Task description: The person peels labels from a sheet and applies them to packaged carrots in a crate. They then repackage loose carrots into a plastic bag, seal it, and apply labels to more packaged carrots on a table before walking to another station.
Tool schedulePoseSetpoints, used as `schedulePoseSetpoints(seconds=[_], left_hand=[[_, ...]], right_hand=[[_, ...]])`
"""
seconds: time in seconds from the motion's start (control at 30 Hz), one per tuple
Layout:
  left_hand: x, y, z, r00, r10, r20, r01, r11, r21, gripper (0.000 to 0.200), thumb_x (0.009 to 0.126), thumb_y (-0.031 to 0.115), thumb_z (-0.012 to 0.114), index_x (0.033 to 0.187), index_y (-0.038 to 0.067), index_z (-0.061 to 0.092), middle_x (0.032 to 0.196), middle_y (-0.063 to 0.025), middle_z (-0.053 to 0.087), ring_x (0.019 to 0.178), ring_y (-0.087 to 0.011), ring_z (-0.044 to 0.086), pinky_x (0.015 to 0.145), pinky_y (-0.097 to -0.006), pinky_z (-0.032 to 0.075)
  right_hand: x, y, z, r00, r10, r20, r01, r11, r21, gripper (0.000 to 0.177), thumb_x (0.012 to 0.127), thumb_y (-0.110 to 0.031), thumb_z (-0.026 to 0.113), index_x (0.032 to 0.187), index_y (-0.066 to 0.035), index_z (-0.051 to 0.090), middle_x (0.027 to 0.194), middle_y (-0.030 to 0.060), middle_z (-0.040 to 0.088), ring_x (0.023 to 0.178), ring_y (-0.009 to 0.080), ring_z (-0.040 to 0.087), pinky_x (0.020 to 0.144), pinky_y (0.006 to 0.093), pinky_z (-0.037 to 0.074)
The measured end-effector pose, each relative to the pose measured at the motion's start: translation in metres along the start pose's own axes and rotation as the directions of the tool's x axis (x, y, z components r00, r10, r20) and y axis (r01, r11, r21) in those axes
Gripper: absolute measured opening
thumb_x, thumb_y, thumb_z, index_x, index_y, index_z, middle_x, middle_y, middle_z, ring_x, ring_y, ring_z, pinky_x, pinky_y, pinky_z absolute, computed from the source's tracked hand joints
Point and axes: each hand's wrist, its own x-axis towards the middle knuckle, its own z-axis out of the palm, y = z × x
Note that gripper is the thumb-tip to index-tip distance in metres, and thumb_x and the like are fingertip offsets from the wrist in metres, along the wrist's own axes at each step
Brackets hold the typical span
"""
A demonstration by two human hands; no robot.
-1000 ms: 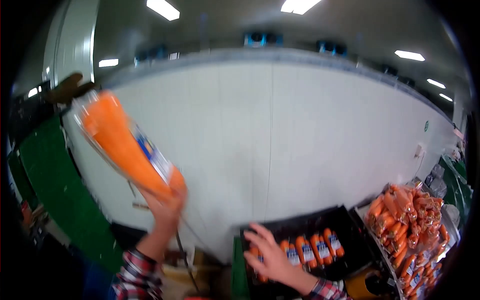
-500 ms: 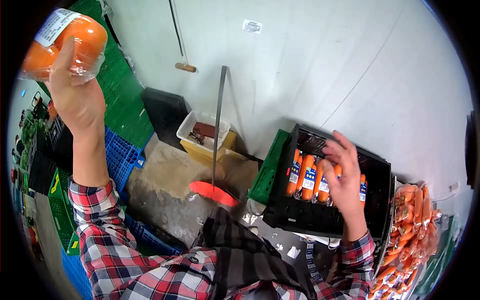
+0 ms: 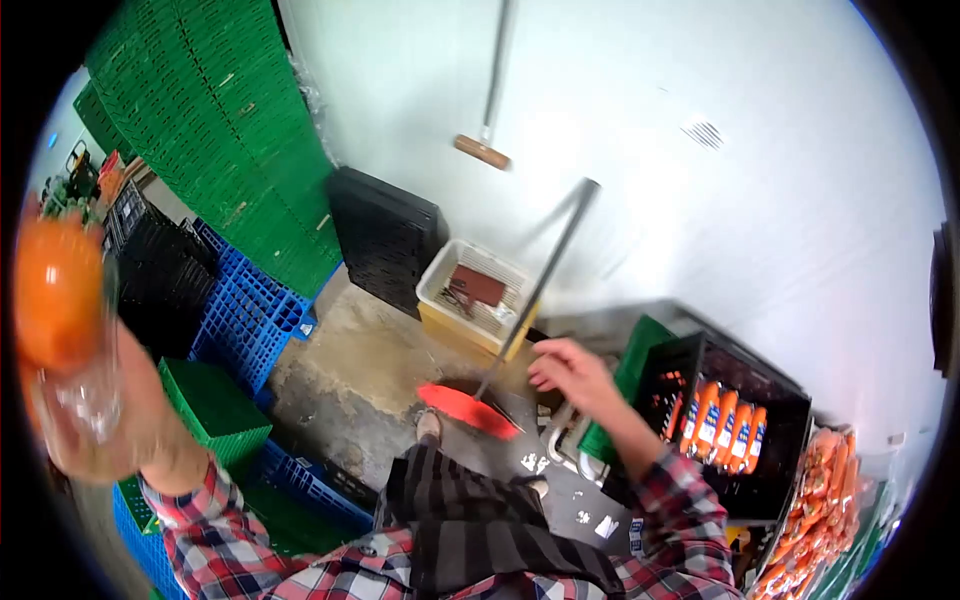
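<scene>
At the far left, my left hand [image 3: 115,420] holds an orange-coloured item in clear wrap [image 3: 60,290], blurred by motion. My right hand [image 3: 575,375] is out in front of my body, left of a black crate, with its fingers loosely bent and apart and nothing in them. Inside the black crate [image 3: 765,495], several labelled packs of carrots [image 3: 725,425] lie side by side. To the right of the crate is a heap of bagged carrots [image 3: 815,515].
A broom with a red head [image 3: 468,410] stands in front of me. Behind it are a white basket [image 3: 440,270] and a black folded crate [image 3: 385,240]. Green crates [image 3: 215,130] are stacked at the left, by a blue pallet [image 3: 245,320]. A green crate [image 3: 635,370] adjoins the black one.
The view has turned left. My left hand has moved lower with the wrapped item. My right hand has moved left, away from over the black crate.
</scene>
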Motion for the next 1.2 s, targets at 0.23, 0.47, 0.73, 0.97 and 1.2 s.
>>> schedulePoseSetpoints(seconds=[0.23, 0.47, 0.73, 0.97, 1.2], left_hand=[[-0.043, -0.065, -0.081, 0.96, 0.132, -0.246, -0.016, 0.905, 0.425, 0.07, 0.08, 0.032, 0.052, 0.13, -0.01, 0.028, 0.131, -0.0284, 0.034, 0.122, -0.0419, 0.033, 0.107, -0.0459, 0.015], [-0.092, -0.106, -0.157, 0.934, 0.188, -0.305, 0.018, 0.826, 0.563, 0.063, 0.079, 0.031, 0.054, 0.125, -0.008, 0.034, 0.124, -0.0252, 0.04, 0.114, -0.0381, 0.039, 0.099, -0.0438, 0.024], [-0.099, -0.136, -0.18, 0.934, 0.17, -0.313, 0.036, 0.829, 0.558, 0.055, 0.079, 0.029, 0.056, 0.118, -0.006, 0.04, 0.116, -0.0216, 0.047, 0.104, -0.0338, 0.047, 0.09, -0.0415, 0.033], [-0.065, -0.162, -0.163, 0.954, 0.129, -0.272, -0.001, 0.905, 0.425, 0.048, 0.078, 0.027, 0.058, 0.113, -0.004, 0.046, 0.108, -0.0184, 0.054, 0.095, -0.03, 0.054, 0.082, -0.0394, 0.041], [-0.025, -0.215, -0.121, 0.958, 0.176, -0.227, -0.167, 0.984, 0.062, 0.042, 0.078, 0.025, 0.06, 0.108, -0.002, 0.052, 0.101, -0.0153, 0.06, 0.087, -0.0261, 0.06, 0.074, -0.0373, 0.05]], right_hand=[[0.197, 0.25, 0.073, 0.74, 0.669, -0.077, -0.34, 0.47, 0.815, 0.05, 0.09, -0.044, 0.049, 0.113, 0.0, 0.049, 0.102, 0.0196, 0.061, 0.092, 0.0304, 0.06, 0.088, 0.0421, 0.048], [0.283, 0.387, 0.082, 0.622, 0.711, -0.33, 0.179, 0.281, 0.943, 0.035, 0.087, -0.033, 0.055, 0.107, -0.004, 0.053, 0.102, 0.0131, 0.062, 0.093, 0.0286, 0.061, 0.082, 0.0401, 0.053], [0.253, 0.348, 0.119, 0.67, 0.725, -0.161, -0.175, 0.365, 0.915, 0.026, 0.082, -0.012, 0.051, 0.107, -0.003, 0.052, 0.095, 0.0114, 0.063, 0.088, 0.0269, 0.063, 0.075, 0.0418, 0.056], [0.141, 0.209, 0.17, 0.756, 0.65, -0.073, -0.395, 0.542, 0.741, 0.035, 0.077, -0.017, 0.062, 0.104, 0.004, 0.057, 0.089, 0.0166, 0.063, 0.074, 0.0275, 0.066, 0.05, 0.0356, 0.056], [-0.033, 0.008, 0.071, 0.712, 0.464, -0.528, -0.064, 0.791, 0.609, 0.044, 0.076, -0.014, 0.06, 0.114, 0.006, 0.051, 0.093, 0.0196, 0.061, 0.076, 0.0283, 0.064, 0.054, 0.0389, 0.057]])
